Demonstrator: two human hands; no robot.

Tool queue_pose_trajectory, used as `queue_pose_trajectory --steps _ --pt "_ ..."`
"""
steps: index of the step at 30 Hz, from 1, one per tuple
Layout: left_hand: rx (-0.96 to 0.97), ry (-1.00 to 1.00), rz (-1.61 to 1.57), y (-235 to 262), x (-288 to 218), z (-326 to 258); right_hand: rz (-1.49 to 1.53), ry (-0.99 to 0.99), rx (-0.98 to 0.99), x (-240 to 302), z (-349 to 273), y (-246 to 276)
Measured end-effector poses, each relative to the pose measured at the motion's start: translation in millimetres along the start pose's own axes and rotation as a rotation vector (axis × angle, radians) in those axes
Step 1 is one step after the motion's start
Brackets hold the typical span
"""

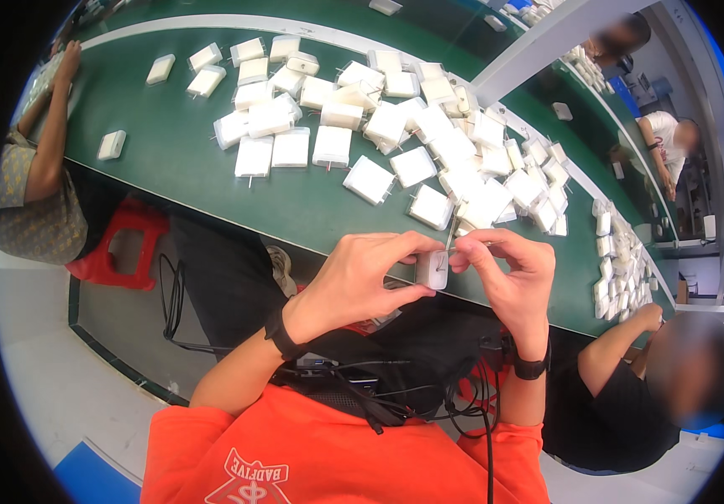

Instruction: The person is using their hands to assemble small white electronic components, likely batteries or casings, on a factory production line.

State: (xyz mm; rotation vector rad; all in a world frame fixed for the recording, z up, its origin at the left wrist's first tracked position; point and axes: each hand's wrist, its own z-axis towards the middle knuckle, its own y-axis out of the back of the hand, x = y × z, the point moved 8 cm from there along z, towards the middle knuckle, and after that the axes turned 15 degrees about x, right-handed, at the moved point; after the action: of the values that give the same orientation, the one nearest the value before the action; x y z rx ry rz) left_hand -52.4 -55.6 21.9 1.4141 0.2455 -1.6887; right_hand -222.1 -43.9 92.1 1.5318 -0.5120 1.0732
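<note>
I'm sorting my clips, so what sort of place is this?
Probably a factory assembly line: a long green workbench, many matching white blocks heaped on it, and other people along its edge.

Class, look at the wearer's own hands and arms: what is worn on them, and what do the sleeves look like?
The left hand and right hand are ungloved. A black left wristband and black right wristband circle the wrists. The left sleeve and right sleeve are short and orange-red.
</note>
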Motion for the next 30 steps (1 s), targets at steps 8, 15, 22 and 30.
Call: queue_pose_trajectory --steps 8,15,22,30 --pt "0.001 0.006 -0.012 -0.8 1.7 -1.3 -0.018 -0.009 -0.013 -2.7 -0.4 -1.6" --pt "0.015 0.023 0.051 1.5 -3.0 0.9 -0.393 0.092 -0.014 33.2 10.1 -16.1" --pt "0.021 0.04 0.017 -0.3 -0.9 -0.2 -0.021 -0.384 0.216 -9.4 50.1 -9.6" --pt "0.039 0.054 -0.038 -0.7 -4.3 2.1 0.101 0.021 -0.175 5.8 -14.5 16.6"
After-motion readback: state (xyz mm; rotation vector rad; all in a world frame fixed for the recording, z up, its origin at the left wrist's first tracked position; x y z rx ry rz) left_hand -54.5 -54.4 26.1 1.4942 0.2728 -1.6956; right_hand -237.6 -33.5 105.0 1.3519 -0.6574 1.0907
